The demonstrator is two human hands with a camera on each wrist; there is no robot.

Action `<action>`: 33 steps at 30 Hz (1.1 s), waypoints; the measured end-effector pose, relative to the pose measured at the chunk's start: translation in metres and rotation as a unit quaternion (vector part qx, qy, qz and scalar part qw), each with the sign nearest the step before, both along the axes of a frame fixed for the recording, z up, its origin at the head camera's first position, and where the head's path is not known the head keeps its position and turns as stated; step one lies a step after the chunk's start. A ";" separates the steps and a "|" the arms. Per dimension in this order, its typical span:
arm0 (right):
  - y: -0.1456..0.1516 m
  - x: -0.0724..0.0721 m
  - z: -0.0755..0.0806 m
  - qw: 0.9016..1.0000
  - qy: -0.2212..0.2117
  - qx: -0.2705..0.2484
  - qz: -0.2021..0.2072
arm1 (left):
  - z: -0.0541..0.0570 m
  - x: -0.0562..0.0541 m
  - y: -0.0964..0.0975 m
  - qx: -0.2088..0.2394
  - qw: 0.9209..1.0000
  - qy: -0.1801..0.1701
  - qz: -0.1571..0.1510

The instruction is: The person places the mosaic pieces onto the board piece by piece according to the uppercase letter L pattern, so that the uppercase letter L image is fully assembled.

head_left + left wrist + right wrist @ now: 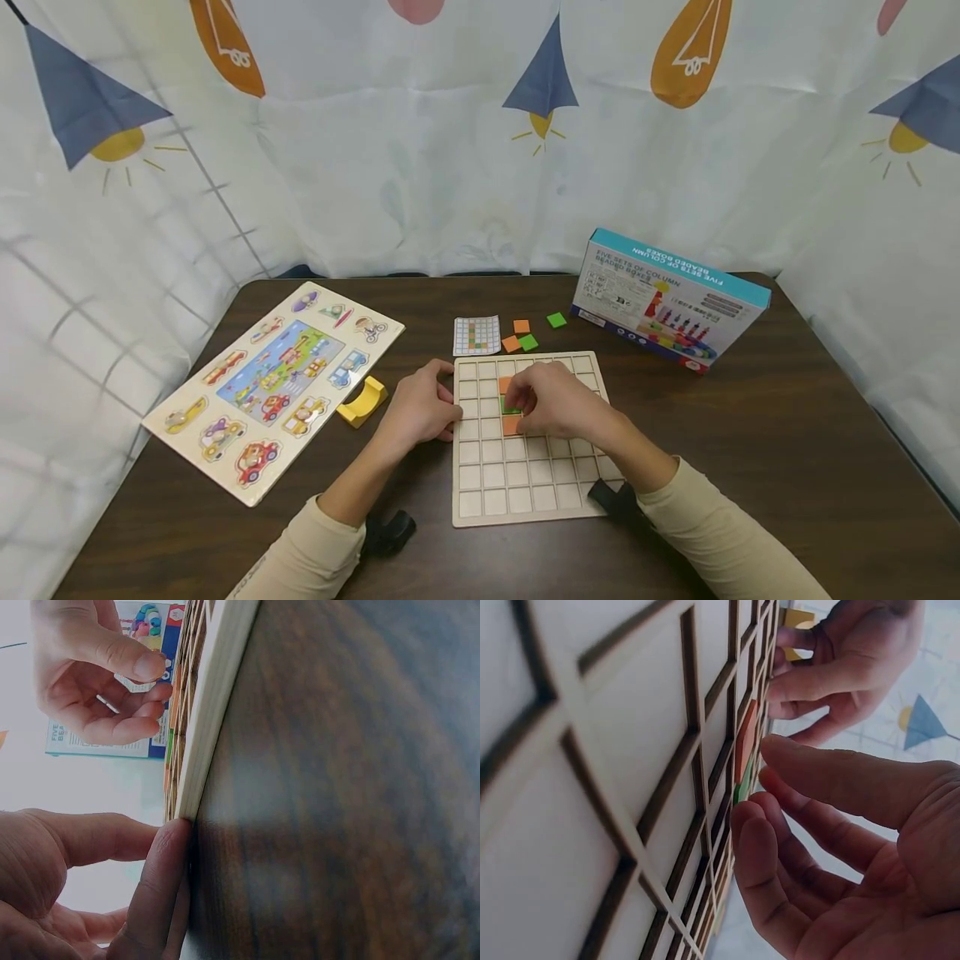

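A light wooden grid board point(480, 476) lies on the table, its square cells edged by raised lines. My left hand point(424, 406) is at the board's left edge; in the left wrist view a fingertip point(171, 834) touches the side of the rim. Over the upper cells is my right hand point(558, 402), fingers loosely bent and fingertips right by a green tile point(509, 406). Between its thumb and fingers nothing shows in the right wrist view. An orange tile point(512, 426) lies in the cell nearer me, another orange tile point(505, 384) in the cell beyond.
Behind the board lie a small pattern card point(476, 336) and several loose orange and green tiles point(557, 320). A toy box point(670, 298) stands at back right. On the left are a picture puzzle board point(275, 392) and a yellow curved block point(363, 402).
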State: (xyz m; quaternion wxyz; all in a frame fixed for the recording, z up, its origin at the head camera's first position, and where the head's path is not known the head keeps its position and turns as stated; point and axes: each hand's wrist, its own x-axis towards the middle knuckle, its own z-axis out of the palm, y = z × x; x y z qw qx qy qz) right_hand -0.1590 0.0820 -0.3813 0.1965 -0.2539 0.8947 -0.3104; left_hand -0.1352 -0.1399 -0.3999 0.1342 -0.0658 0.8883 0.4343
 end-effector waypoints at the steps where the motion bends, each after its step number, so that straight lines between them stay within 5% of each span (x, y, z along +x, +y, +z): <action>1: 0.001 -0.001 0.000 1.000 0.001 -0.001 -0.001 | 0.000 0.000 0.000 0.000 1.000 -0.001 0.001; 11: 0.016 -0.017 0.010 0.999 0.010 0.008 -0.045 | 0.005 -0.003 -0.003 -0.004 1.000 0.002 0.002; 21: 0.043 -0.061 0.012 0.991 0.064 0.009 -0.118 | 0.005 -0.005 -0.003 0.002 1.000 0.004 -0.003; 33: 0.051 -0.097 0.000 0.989 0.083 0.024 -0.119 | 0.003 -0.003 -0.001 0.006 1.000 0.001 -0.005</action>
